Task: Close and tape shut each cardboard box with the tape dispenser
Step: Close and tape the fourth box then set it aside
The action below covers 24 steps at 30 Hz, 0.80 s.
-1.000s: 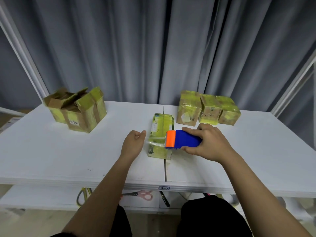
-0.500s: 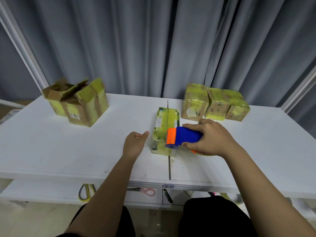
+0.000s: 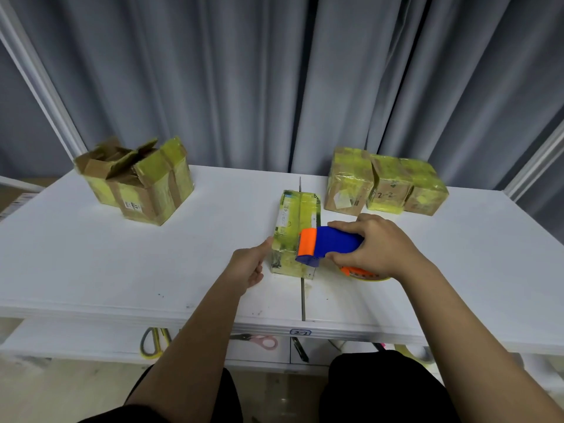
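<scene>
Head view: a long, tape-wrapped cardboard box (image 3: 297, 232) lies mid-surface on the white surface (image 3: 91, 270). The right hand (image 3: 377, 248) grips a blue and orange tape dispenser (image 3: 326, 245), its orange end over the box's near part. The left hand (image 3: 248, 267), fingers straight, touches the box's left side. Open boxes (image 3: 137, 181) stand far left, three taped boxes (image 3: 384, 186) far right.
</scene>
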### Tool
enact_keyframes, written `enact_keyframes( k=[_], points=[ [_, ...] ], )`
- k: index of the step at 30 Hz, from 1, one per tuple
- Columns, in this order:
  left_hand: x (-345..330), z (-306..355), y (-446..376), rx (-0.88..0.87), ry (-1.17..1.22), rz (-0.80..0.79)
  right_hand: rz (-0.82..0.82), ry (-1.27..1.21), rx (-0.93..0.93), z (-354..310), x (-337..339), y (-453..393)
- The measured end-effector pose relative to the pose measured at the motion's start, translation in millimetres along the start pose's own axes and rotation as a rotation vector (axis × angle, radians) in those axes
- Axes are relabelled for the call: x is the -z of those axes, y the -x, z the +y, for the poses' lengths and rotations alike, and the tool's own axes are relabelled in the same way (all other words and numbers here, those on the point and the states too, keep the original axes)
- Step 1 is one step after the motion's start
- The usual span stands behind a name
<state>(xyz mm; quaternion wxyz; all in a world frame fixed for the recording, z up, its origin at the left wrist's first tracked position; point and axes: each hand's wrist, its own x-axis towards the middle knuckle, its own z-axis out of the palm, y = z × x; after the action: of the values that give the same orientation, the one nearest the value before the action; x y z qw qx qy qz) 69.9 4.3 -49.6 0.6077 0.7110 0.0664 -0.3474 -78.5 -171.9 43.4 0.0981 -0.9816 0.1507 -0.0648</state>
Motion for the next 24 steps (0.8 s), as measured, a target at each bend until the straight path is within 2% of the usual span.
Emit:
enact_keyframes(
  k=[3,5,11,13,15,18,19,21,23,24],
  points=[
    [-1.0,-2.2,3.1,0.144,0.17,-0.16,0.003,-0.013,-0.012,1.2,-3.1,0.9],
    [-2.6,-3.6,3.4,0.197,0.215,-0.207,0.003,-0.022,-0.023,1.1,-3.9,1.1],
    [-2.8,-6.4,7.7,0.217,0.112,-0.156,-0.007,-0.01,-0.027,-1.2,-4.6,1.0],
    [-1.7,-12.1,6.9,0.06,-0.106,-0.052,-0.011,0.0,-0.025,-1.8,-3.2,2.0],
    [-2.7,-22.3,3.3,-0.214,-0.355,0.121,-0.019,0.001,-0.022,-2.2,-2.1,2.7],
    [-5.3,-10.2,16.7,-0.619,-0.387,0.283,-0.032,-0.001,-0.013,-1.3,-0.1,3.1],
    [-6.4,-0.2,21.2,-0.738,-0.387,0.262,-0.034,-0.004,-0.011,-0.4,0.1,2.7],
    [-9.6,17.1,30.0,-0.849,-0.478,0.048,-0.041,-0.016,-0.006,1.9,-0.2,1.7],
    [-13.7,20.9,29.2,-0.822,-0.793,-0.179,-0.053,-0.049,-0.011,5.1,-0.6,1.3],
    [-14.8,18.5,26.4,-0.787,-0.952,-0.234,-0.058,-0.066,-0.014,6.6,-1.4,1.3]
  ],
)
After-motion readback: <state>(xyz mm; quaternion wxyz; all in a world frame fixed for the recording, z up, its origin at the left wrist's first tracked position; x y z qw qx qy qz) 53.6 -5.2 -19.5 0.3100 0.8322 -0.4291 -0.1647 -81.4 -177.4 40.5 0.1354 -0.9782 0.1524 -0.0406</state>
